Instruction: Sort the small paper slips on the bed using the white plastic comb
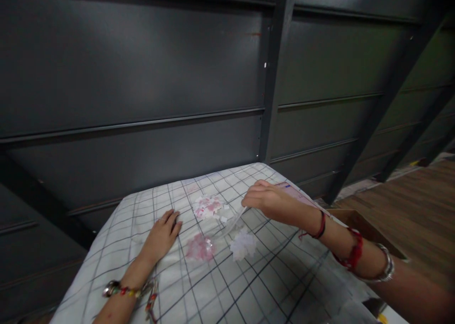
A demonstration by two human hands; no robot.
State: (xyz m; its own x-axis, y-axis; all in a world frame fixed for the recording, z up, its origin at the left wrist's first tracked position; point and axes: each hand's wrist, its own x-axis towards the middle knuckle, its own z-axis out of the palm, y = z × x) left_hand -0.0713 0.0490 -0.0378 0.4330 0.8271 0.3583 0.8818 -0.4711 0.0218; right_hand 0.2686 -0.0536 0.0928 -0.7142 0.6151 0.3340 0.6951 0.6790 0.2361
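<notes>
My right hand [265, 199] pinches the edge of a clear plastic bag [232, 223] and lifts that edge above the cloth. Low in the bag, or just under it, is a cluster of pinkish small pieces [200, 248]; which of the two I cannot tell. My left hand [162, 234] rests flat on the checked cloth, left of the bag, with its fingers apart and nothing in it. Beyond the bag lies a pile of small white and pink paper-like pieces [206, 206]. A second pile of whitish pieces [243, 244] sits to the right of the pink cluster.
A white cloth with dark grid lines [227, 286] covers the table. At its right edge, partly behind my right hand, lies a pink printed sheet [296, 193]. A cardboard box [359, 226] stands on the floor to the right. Dark metal panels [142, 77] rise behind the table.
</notes>
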